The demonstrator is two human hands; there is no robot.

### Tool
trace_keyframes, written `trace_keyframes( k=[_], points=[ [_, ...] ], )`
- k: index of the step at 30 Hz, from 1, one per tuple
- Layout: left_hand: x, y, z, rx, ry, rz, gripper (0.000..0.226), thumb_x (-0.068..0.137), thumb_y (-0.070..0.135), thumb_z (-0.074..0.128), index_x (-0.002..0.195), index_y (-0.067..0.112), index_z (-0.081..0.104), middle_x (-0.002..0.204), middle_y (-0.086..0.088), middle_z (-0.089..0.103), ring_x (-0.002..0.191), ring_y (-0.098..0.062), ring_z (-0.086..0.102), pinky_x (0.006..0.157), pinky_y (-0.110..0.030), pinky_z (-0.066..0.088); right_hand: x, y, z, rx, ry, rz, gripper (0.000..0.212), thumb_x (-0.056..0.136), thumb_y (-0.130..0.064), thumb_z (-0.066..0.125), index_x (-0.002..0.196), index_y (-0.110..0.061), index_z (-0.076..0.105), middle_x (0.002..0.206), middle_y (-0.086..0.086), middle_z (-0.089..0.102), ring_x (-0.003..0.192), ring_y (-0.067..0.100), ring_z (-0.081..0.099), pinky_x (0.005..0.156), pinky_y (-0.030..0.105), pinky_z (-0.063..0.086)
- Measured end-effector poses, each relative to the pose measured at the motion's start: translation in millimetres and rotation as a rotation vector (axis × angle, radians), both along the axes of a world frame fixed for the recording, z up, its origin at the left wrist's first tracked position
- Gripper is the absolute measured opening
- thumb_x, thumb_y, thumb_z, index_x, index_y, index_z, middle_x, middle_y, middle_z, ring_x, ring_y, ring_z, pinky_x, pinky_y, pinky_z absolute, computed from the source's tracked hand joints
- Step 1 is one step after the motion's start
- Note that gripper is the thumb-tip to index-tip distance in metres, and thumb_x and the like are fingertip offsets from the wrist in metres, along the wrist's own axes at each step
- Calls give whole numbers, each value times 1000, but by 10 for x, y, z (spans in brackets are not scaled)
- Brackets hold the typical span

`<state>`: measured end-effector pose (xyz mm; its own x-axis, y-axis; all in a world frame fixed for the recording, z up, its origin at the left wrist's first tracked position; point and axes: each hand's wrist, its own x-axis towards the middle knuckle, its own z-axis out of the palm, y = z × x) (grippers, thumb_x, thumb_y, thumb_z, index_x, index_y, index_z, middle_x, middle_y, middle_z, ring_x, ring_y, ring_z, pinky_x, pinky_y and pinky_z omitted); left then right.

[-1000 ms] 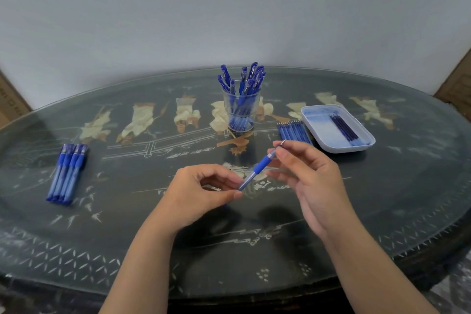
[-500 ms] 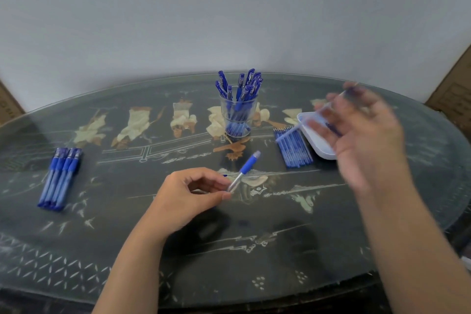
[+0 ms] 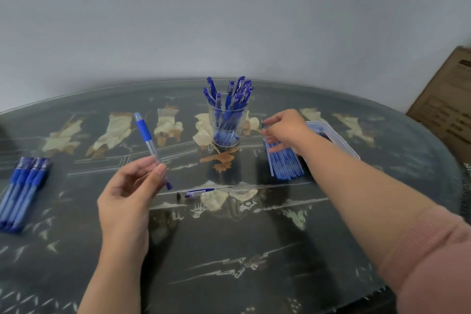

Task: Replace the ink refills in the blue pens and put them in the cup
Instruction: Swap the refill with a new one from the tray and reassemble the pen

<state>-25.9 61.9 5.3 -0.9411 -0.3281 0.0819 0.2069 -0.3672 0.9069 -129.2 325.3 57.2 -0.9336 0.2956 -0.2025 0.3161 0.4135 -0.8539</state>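
1. A person's arms stretch over a dark oval glass-topped table (image 3: 229,257) inlaid with pale figures. The right forearm comes out of a pink knitted sleeve (image 3: 433,257).
2. Nearest, the left hand (image 3: 127,196) pinches a blue-gripped clear plastic pen (image 3: 150,146) between thumb and fingertips, lifted off the table. The pen's long axis slants: its blue rear end points down and right, towards the person, and its gripped front end points up, away and left.
3. Just beyond that hand, a small clear-and-blue pen part (image 3: 197,192) lies on the glass, lengthwise left to right.
4. At the far left, a row of blue pens (image 3: 23,191) lies side by side, pointing away.
5. Right of centre, a flat bundle of thin blue ink refills (image 3: 285,163) lies pointing away. The right hand (image 3: 288,130) hovers at its far end, fingers loosely spread. Blur hides whether it grips a refill.
6. Farther back stands a clear glass cup (image 3: 226,122) full of blue pens, caps up.
7. A white plastic tray (image 3: 341,143) sits behind the right arm.
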Motion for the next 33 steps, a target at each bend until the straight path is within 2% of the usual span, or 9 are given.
trace_keyframes(
  k=[5,9,11,14,19,26,29,33],
  points=[
    [-39,31,-16,-56,-1,-5,20,70,15,75,89,20,72,81,2,69,72,-14,65,72,-18,56,-109,66,-179,41,-38,-15,24,89,6,63,105,-11,58,93,11,66,76,21,64,65,40,61],
    [-58,57,-19,-118,-6,11,17,82,4,70,91,19,70,80,4,70,70,-10,65,72,-18,56,-121,48,-197,76,-49,-11,27,88,6,65,107,-11,56,89,11,67,73,20,64,60,36,60],
    [-53,55,-24,-117,-5,31,18,84,3,70,91,19,70,81,3,69,68,-9,65,73,-18,56,-109,22,-201,111,-55,-3,28,88,6,66,109,-11,57,91,12,68,75,21,65,61,36,61],
    [-46,52,-52,-113,-11,48,18,85,2,69,93,18,70,83,2,68,69,-10,64,75,-19,57,-89,8,-218,150,-68,-1,29,87,5,68,112,-7,60,93,12,68,82,24,68,70,39,62],
    [-32,85,-62,-142,-15,9,18,84,2,69,94,17,70,84,2,70,79,-15,65,75,-20,57,-70,13,-222,219,-69,12,36,83,2,73,116,-6,63,101,16,69,89,26,70,75,39,62],
    [-25,74,-54,-131,-25,5,18,84,2,70,92,18,70,85,1,70,83,-17,65,78,-22,58,-58,20,-216,305,-58,31,34,84,0,73,116,-9,63,99,13,68,85,23,69,65,29,60],
    [-22,84,-45,-132,-28,-6,18,84,2,69,93,17,70,83,3,70,81,-16,66,78,-22,58,-55,28,-220,312,-55,31,33,85,-1,73,115,-9,63,101,14,68,85,23,68,65,28,59],
    [-14,78,-42,-131,-25,-7,18,84,2,69,94,17,70,84,2,70,81,-16,66,77,-22,58,-69,29,-230,308,-48,32,33,86,0,71,117,-9,63,94,10,67,77,19,65,63,26,57]
  ],
)
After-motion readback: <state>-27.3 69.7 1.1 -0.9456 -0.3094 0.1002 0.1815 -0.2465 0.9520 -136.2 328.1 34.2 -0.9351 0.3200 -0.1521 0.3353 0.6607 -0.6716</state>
